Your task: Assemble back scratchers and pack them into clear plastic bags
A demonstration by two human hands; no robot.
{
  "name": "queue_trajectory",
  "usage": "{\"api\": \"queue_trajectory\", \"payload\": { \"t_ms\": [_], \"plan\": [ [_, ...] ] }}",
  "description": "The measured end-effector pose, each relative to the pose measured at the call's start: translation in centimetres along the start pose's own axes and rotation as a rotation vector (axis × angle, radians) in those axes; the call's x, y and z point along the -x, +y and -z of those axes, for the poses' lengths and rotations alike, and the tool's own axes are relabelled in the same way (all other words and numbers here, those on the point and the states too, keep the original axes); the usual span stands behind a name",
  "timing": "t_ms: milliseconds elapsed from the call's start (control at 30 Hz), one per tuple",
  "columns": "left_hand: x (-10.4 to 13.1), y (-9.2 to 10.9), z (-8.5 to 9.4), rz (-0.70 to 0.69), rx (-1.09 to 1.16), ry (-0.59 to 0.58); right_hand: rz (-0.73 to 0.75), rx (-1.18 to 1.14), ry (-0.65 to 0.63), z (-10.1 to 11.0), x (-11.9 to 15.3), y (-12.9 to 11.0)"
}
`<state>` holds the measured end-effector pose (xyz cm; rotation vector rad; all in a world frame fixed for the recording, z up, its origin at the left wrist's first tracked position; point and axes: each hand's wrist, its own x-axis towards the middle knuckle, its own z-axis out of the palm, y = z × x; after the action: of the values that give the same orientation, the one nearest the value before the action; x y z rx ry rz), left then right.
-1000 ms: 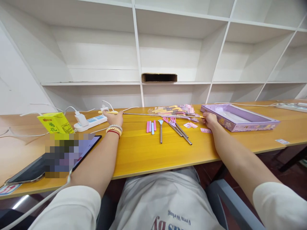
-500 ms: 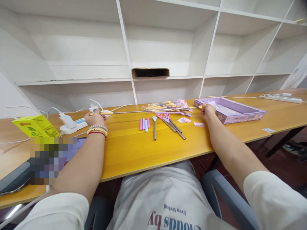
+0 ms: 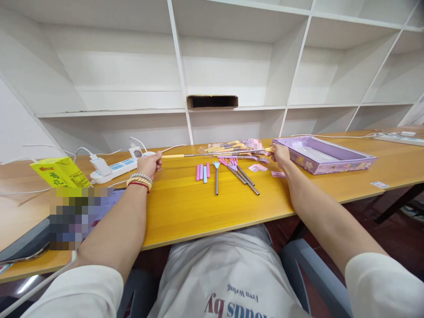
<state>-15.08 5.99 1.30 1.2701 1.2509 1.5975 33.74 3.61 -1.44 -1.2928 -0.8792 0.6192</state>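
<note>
A telescopic back scratcher [image 3: 198,154] with a yellow handle and metal rod stretches level between my hands above the table. My left hand [image 3: 149,163] is closed on the end of its handle. At its yellow claw end, my right hand [image 3: 281,156] pinches it. Below lie a blue-clawed back scratcher [image 3: 216,179] and several pink and purple ones [image 3: 243,176] with metal rods. Beside them is a row of pink, purple and blue handle sleeves [image 3: 202,172]. Wrapped yellow back scratchers [image 3: 232,145] are piled behind the rod.
A purple open box [image 3: 344,167] stands right of my right hand, with small pink cards [image 3: 257,168] nearby. To the left are a white power strip [image 3: 115,170], a yellow carton [image 3: 59,172] and a phone-like device [image 3: 26,240]. White shelving [image 3: 232,66] rises behind the table.
My hands have drawn closer together and the metal rod between them is shorter, with my left hand shifted to the right. The camera view has shifted slightly.
</note>
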Motion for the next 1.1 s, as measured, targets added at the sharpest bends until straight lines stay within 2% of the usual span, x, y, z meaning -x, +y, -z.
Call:
{"api": "queue_trajectory", "payload": {
  "t_ms": [133, 233, 367, 467, 633, 733, 800, 833, 933, 1100],
  "plan": [
    [1.1, 1.6, -0.7, 0.131, 0.08, -0.339, 0.068, -0.071, -0.201, -0.8, 1.2, -1.1],
    [2.0, 2.7, -1.4, 0.158, 0.096, -0.462, 0.089, -0.176, -0.304, -1.1, 2.1, -1.7],
    [3.4, 2.9, -3.5, 0.193, -0.075, -0.631, 0.11, -0.079, -0.58, -2.3, 3.7, -2.1],
    [3.9, 2.5, -4.8, 0.187, -0.156, -0.643, 0.181, -0.03, -0.661, -3.1, 4.4, -2.4],
    [4.0, 2.4, -5.3, 0.151, -0.142, -0.62, 0.232, -0.032, -0.685, -3.7, 4.8, -2.9],
    [5.0, 2.6, -6.5, 0.15, -0.211, -0.72, 0.193, 0.091, -0.796, -5.2, 5.9, -2.9],
    [5.8, 2.7, -7.6, 0.095, -0.324, -0.824, 0.224, 0.205, -0.891, -6.4, 6.7, -3.0],
    [6.2, 2.8, -8.1, 0.06, -0.369, -0.85, 0.265, 0.241, -0.901, -6.9, 7.1, -3.0],
    [7.0, 3.0, -8.9, -0.051, -0.461, -0.853, 0.362, 0.259, -0.863, -7.5, 7.7, -3.2],
    [6.6, 2.8, -8.8, -0.201, -0.504, -0.865, 0.343, 0.317, -0.932, -6.8, 7.5, -3.3]
  ]
}}
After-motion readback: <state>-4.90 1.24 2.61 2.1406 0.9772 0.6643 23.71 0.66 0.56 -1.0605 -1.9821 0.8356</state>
